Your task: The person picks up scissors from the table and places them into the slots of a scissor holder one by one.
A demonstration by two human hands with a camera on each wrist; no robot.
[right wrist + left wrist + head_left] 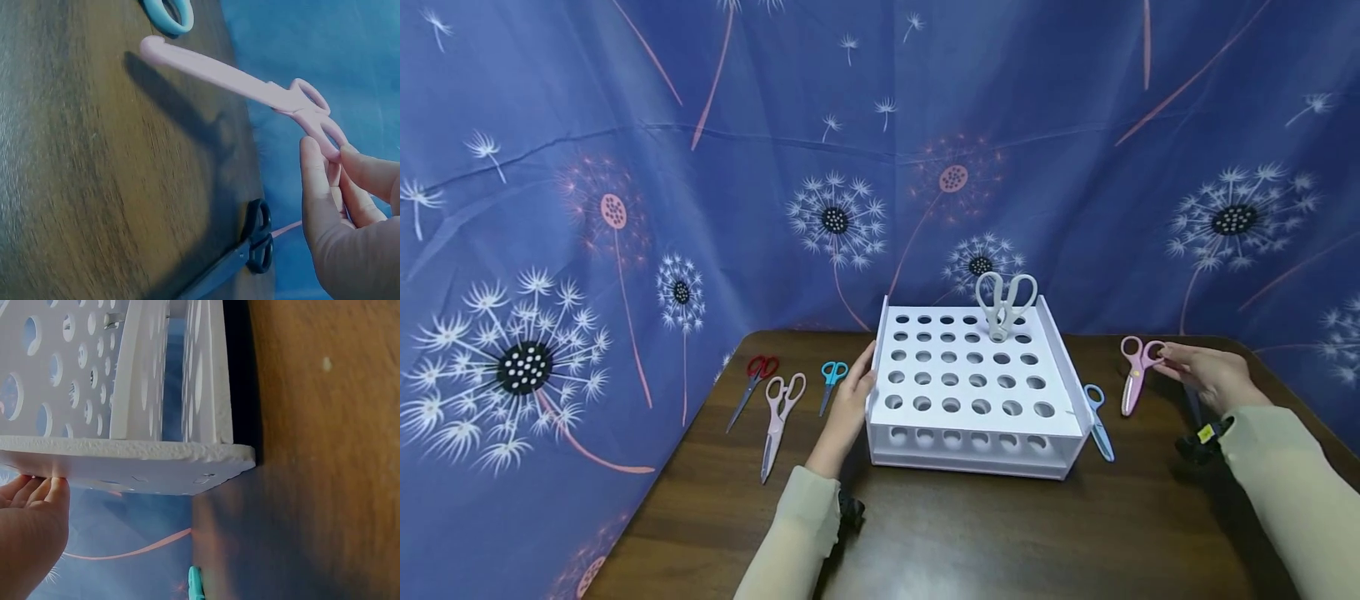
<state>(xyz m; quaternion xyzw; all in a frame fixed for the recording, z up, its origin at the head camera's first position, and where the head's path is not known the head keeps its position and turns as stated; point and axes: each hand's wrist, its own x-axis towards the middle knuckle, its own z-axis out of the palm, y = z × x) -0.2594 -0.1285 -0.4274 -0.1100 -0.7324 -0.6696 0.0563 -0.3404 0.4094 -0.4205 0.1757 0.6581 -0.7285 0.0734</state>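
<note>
A white rack (936,368) with rows of round holes stands mid-table, and white scissors (1000,321) stick up, handles on top, from a hole at its back right. My left hand (847,410) rests against the rack's left side; in the left wrist view its fingertips (59,485) touch the outer panel. With thumb and fingers, my right hand (1210,375) pinches one handle loop of pink scissors (1135,377). Their blade end (212,70) points down toward the table, casting a shadow there in the right wrist view.
Left of the rack lie red scissors (758,373), pale pink scissors (780,412) and small teal scissors (832,379). Light blue scissors (1100,425) lie close along its right side. Black-handled scissors (257,237) lie below my right hand. A blue patterned cloth (820,100) hangs behind the table.
</note>
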